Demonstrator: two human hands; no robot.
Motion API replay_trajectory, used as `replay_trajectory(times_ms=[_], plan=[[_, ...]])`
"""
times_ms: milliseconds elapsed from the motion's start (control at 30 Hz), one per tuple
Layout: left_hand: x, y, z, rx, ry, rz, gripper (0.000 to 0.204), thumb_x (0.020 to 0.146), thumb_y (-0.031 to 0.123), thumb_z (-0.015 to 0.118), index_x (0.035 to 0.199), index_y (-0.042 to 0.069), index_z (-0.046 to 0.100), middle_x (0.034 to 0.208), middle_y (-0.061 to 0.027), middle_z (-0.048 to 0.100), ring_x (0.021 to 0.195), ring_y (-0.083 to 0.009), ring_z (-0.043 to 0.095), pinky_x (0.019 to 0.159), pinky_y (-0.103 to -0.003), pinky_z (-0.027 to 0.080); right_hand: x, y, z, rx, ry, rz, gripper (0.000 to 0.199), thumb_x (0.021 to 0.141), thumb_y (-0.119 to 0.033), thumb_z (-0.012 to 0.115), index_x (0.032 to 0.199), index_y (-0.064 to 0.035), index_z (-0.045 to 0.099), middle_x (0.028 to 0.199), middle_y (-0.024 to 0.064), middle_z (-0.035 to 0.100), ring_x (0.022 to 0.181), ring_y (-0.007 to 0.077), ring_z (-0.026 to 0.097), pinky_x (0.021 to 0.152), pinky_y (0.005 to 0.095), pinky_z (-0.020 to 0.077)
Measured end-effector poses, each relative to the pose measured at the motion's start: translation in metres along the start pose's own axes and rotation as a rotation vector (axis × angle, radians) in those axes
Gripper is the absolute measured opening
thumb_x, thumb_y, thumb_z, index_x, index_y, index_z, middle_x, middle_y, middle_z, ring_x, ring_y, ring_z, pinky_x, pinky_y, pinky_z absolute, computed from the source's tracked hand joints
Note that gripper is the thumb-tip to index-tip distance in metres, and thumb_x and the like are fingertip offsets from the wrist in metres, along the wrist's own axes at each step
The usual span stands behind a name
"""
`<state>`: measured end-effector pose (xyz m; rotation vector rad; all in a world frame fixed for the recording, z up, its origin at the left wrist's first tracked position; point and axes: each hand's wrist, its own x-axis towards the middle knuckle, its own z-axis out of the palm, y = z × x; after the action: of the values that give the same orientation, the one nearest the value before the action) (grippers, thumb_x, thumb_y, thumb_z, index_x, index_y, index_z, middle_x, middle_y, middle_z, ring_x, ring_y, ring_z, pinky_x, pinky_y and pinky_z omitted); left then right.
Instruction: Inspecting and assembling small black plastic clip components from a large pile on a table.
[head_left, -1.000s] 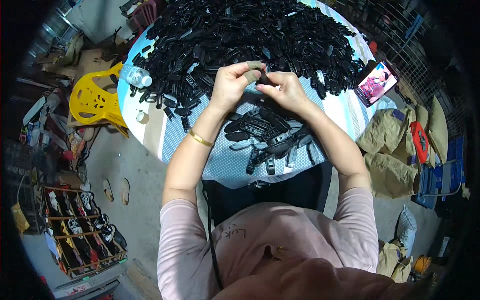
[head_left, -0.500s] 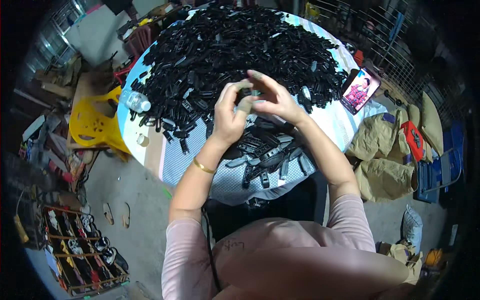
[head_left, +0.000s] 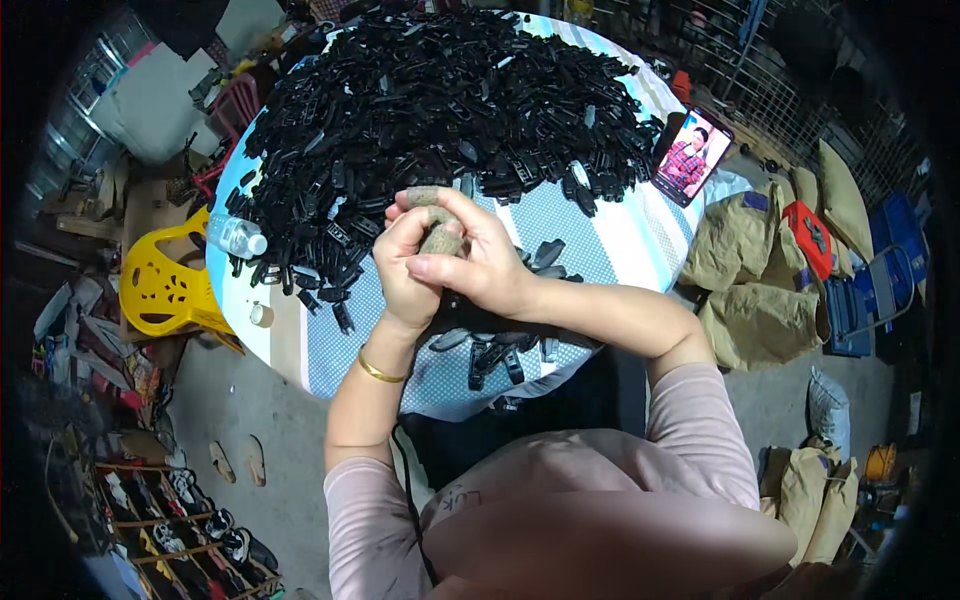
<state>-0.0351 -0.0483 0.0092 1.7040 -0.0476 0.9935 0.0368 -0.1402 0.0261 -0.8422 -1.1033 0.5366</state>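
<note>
My left hand (head_left: pixel 402 275) and my right hand (head_left: pixel 492 268) are pressed together above the near part of the table, fingers curled over each other. Greyish-brown coverings wrap some fingertips. Whatever lies between the hands is hidden. Just below them, partly covered by my right forearm, lies a small group of black and dark grey elongated plastic pieces (head_left: pixel 485 360). Beyond my hands a large heap of similar small black pieces (head_left: pixel 430 110) spreads over the round table (head_left: pixel 570 235) with its patterned cloth.
A clear plastic bottle (head_left: pixel 237 237) lies at the heap's left edge, near a small cup (head_left: pixel 261 315). At the right stands a phone (head_left: pixel 692 158) with a lit screen. A yellow chair (head_left: pixel 165 290) is left of the table; brown sacks (head_left: pixel 760 328) are on the right.
My hands have come nearer and to the left. Fingers that were apart around a small piece have closed together, hiding it. The whole view has shifted slightly.
</note>
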Motion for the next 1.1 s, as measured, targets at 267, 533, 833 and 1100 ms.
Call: replay_trajectory(times_ms=[267,533,833,1100], plan=[[0.016,0.005,-0.010,-0.229,-0.189,-0.302,0.023,0.088,0.023,0.053,0.091,0.001,0.059,0.074,0.0012,0.056,0.063,-0.0046,0.046,0.056,-0.020,0.038,0.016,-0.001,-0.044,-0.257,-0.242,0.237,0.046,0.089,-0.013,0.051,0.131,-0.0005,0.037,0.115,0.0098,0.053,0.106,0.0167,0.052,0.094,0.0318,0.0403],[-0.025,-0.015,-0.043,0.520,-0.329,-0.214,0.024,0.084,0.018,0.057,0.100,0.000,0.059,0.092,-0.0089,0.061,0.088,-0.0207,0.057,0.079,-0.029,0.043,-0.040,0.022,-0.149,-0.503,-0.447,0.314,0.064,0.088,-0.051,0.042,0.125,-0.0001,0.047,0.127,0.0154,0.049,0.121,0.0270,0.042,0.102,0.0369,0.0302],[-0.085,0.012,0.012,0.884,-0.287,0.019,0.061,0.074,0.044,0.063,0.114,0.001,0.048,0.109,-0.0139,0.051,0.104,-0.0284,0.045,0.091,-0.041,0.029,-0.068,0.018,-0.086,-0.956,-0.506,0.081,0.062,0.074,-0.050,0.060,0.117,-0.0056,0.055,0.126,0.0193,0.047,0.115,0.0374,0.045,0.094,0.0475,0.0361],[-0.128,0.029,0.039,0.771,-0.268,0.074,0.076,0.070,0.050,0.064,0.121,-0.002,0.044,0.115,-0.0185,0.046,0.103,-0.0338,0.044,0.087,-0.045,0.032,-0.120,-0.014,-0.069,-0.866,-0.370,0.046,0.054,0.074,-0.045,0.061,0.105,-0.0006,0.060,0.122,0.0204,0.050,0.113,0.0395,0.047,0.095,0.0465,0.0355]])
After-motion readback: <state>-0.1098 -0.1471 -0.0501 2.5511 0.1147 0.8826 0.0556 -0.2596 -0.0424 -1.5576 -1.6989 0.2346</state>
